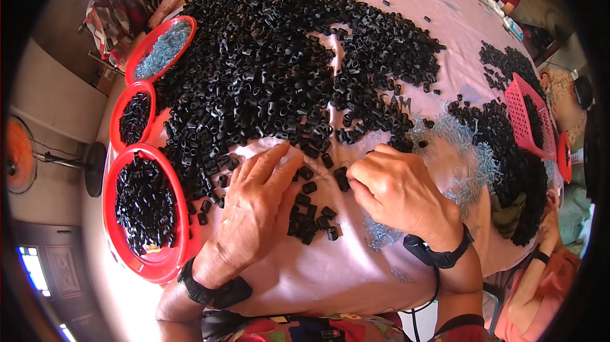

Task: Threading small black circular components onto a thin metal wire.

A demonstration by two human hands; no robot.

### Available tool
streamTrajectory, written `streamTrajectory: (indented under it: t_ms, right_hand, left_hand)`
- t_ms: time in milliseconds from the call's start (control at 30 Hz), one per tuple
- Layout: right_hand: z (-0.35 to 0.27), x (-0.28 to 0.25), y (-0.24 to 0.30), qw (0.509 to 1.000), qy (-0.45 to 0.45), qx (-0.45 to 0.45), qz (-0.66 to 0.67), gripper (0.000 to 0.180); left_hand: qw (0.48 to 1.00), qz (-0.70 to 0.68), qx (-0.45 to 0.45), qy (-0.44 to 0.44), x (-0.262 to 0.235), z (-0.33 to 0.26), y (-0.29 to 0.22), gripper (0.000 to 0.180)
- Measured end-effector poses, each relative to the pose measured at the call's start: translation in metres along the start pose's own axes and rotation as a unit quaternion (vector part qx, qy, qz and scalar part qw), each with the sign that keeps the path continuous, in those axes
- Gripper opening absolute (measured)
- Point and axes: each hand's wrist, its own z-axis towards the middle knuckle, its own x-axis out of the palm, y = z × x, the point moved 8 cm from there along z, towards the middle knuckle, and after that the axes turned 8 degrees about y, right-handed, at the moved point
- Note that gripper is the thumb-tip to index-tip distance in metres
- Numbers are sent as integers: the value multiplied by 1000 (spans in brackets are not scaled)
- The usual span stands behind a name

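- The left hand (254,205) is palm down, its fingers loosely extended and slightly parted; the space beneath them is hidden.
- Its index finger lies just left of a few loose black tubular pieces (308,218) on the pink tablecloth (356,266).
- The right hand (403,192) is curled, thumb and forefinger drawn close together at its left side.
- A single black tubular piece (341,178) sits right at those fingertips; I cannot tell whether it is gripped or only touched.
- That piece's long axis runs roughly near to far; which way its open end points is too small to tell.
- The loose pieces between the hands lie at mixed angles, some lengthwise near to far, others slanting across.
- Beyond both hands spreads a large heap of black tubular pieces (254,68), pointing every way, several with hollow ends showing.
- To the right of the right hand, small clear bluish parts (473,164) are scattered.
- At the left edge of the table stands a red oval tray (181,215), filled with small black parts (145,202).
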Motion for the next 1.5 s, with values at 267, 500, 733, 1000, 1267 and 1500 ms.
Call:
streamTrajectory:
  t_ms: [267,500,733,1000,1267,1500]
  right_hand:
    - [0,-6,2,999,-31,-17,13,11]
    - [0,-12,0,999,-32,-10,9,10]
    - [-1,-6,3,999,-16,-15,41,8]
    - [-2,3,15,997,33,-24,69,8]
    - [-1,11,33,991,67,-46,104,8]
    - [-2,17,44,988,88,-77,102,11]
  left_hand:
    - [995,70,72,24,25,17,-24,75]
    - [996,43,69,27,-3,-9,-34,45]
    - [998,-10,-29,-59,-26,-47,-6,27]
    - [996,-78,-39,-18,-9,-48,-3,33]
    - [989,-109,-91,-48,-11,-53,9,40]
    - [992,-117,12,-46,3,-50,-25,50]
